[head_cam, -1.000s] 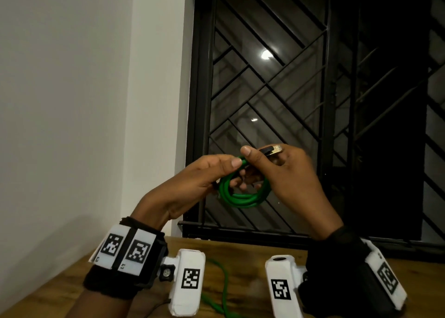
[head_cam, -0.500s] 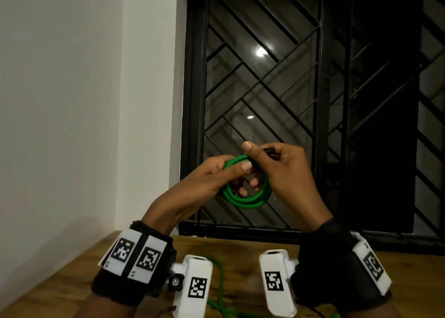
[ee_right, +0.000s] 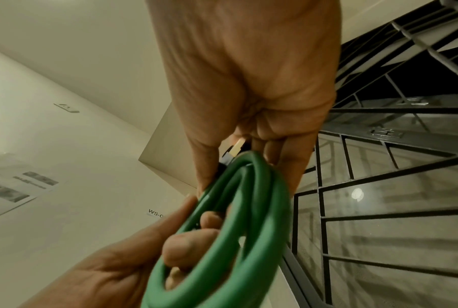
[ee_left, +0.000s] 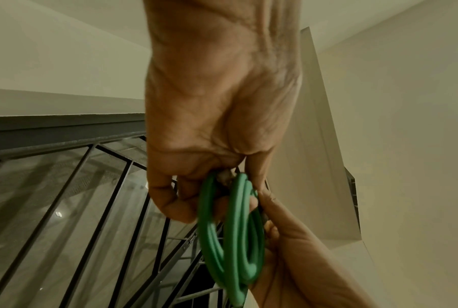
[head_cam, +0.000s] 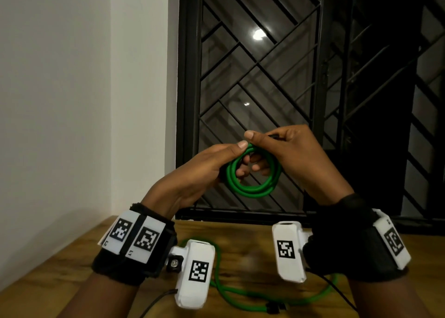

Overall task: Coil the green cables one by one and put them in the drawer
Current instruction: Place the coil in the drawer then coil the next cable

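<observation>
A green cable wound into a small coil [head_cam: 252, 185] [ee_left: 233, 233] [ee_right: 238, 218] hangs in the air in front of the window, held between both hands. My left hand [head_cam: 212, 166] [ee_left: 211, 145] pinches the coil's upper left side, thumb on top and fingers through the loop. My right hand [head_cam: 286, 154] [ee_right: 248, 93] grips the coil's top right and holds the cable's black plug with a metal tip [ee_right: 235, 149] between its fingers. A second green cable [head_cam: 243, 293] lies loose on the wooden table [head_cam: 240, 257] below the wrists. No drawer is in view.
A dark window with a black metal grille [head_cam: 289, 77] stands straight ahead, just beyond the hands. A white wall [head_cam: 72, 101] fills the left. The loose cable's black connector [head_cam: 274, 307] lies near the table's front.
The plug end that stuck up above the right hand a second ago is now tucked down at the coil's top. Both hands with the coil stayed in about the same place.
</observation>
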Demonstrator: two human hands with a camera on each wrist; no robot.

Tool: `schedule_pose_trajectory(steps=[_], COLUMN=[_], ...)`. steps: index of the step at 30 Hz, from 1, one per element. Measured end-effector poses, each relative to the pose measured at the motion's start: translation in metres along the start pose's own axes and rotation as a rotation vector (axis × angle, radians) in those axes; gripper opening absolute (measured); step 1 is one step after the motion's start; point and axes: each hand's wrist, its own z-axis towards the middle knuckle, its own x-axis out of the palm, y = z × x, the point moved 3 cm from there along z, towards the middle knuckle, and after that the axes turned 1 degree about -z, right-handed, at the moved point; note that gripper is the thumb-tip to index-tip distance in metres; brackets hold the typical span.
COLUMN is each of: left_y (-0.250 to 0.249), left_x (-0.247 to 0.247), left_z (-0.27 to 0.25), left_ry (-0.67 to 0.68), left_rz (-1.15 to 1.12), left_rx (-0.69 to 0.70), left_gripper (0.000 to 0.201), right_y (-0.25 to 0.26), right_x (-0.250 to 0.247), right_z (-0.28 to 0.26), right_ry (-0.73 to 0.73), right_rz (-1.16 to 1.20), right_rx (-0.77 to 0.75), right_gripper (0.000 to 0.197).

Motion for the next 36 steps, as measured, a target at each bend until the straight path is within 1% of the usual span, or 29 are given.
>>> schedule_pose_trajectory(steps=[5,8,10,12,14,17,20,22,25,28,30,33,36], left_y=[0.004,0.002,-0.002,-0.005,-0.007,-0.01,-0.007,-0.001,0.011,0.019,0.022,0.023,0.028], left_x=[0.001,0.006,0.011,0.015,0.021,0.032,0.041,0.052,0.075,0.088,0.089,0.084,0.084], left_z=[0.003,0.004,0.004,0.003,0.002,-0.001,0.002,0.003,0.004,0.005,0.007,0.013,0.021], left_ry=[0.003,0.007,0.026,0.028,0.037,0.099,0.131,0.16,0.205,0.243,0.278,0.294,0.304], left_rz=[-0.014,-0.027,-0.034,-0.016,0.013,0.066,0.09,0.103,0.091,0.085,0.069,0.057,0.069], left_rx=[-0.03,-0.024,0.004,0.03,0.051,0.092,0.127,0.131,0.123,0.14,0.159,0.188,0.212], left_gripper=[0.022,0.021,0.024,0.03,0.033,0.023,0.024,0.025,0.029,0.037,0.04,0.061,0.068], right_y=[0.005,0.01,0.011,0.012,0.016,0.025,0.029,0.024,0.012,-0.002,-0.012,-0.029,-0.047], right_x=[-0.007,-0.009,-0.011,-0.014,-0.021,-0.04,-0.067,-0.089,-0.13,-0.177,-0.214,-0.263,-0.299], right_z=[-0.003,-0.006,-0.009,-0.012,-0.015,-0.029,-0.057,-0.082,-0.127,-0.171,-0.199,-0.235,-0.273], right_ry=[0.035,0.026,0.012,0.001,0.013,0.008,-0.035,-0.053,-0.069,-0.007,0.012,0.022,0.037], right_rz=[-0.131,-0.183,-0.137,-0.142,-0.246,-0.365,-0.352,-0.417,-0.593,-0.753,-0.833,-0.89,-0.95], right_rx=[-0.009,-0.027,0.002,0.041,0.08,0.158,0.287,0.376,0.504,0.644,0.785,0.99,1.153], right_gripper=[0.029,0.026,0.026,0.029,0.037,0.052,0.051,0.051,0.033,0.015,0.013,0.013,0.017])
